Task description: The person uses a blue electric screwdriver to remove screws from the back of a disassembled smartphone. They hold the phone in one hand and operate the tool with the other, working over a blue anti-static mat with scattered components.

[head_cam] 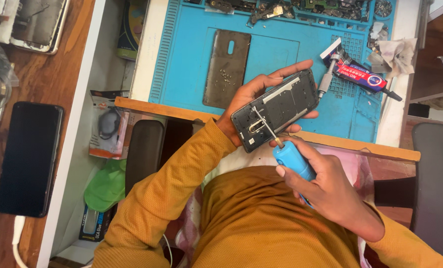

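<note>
Head cam, left hand (pixel 253 94) gripping opened phone (pixel 277 108), long axis up-right, right hand (pixel 325 186) fingers wrapping blue screwdriver (pixel 292 161), tip up-left

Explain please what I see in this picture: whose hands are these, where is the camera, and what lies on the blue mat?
The camera sits on the person's head and looks down, so both hands belong to that person. The left hand holds an opened phone, its inside facing up. The right hand holds a blue screwdriver, its tip on the phone. On the blue mat lie the phone's back cover with tiny screws on it, and a glue tube. Another phone, screen dark, lies on the wooden table at the picture's left.
</note>
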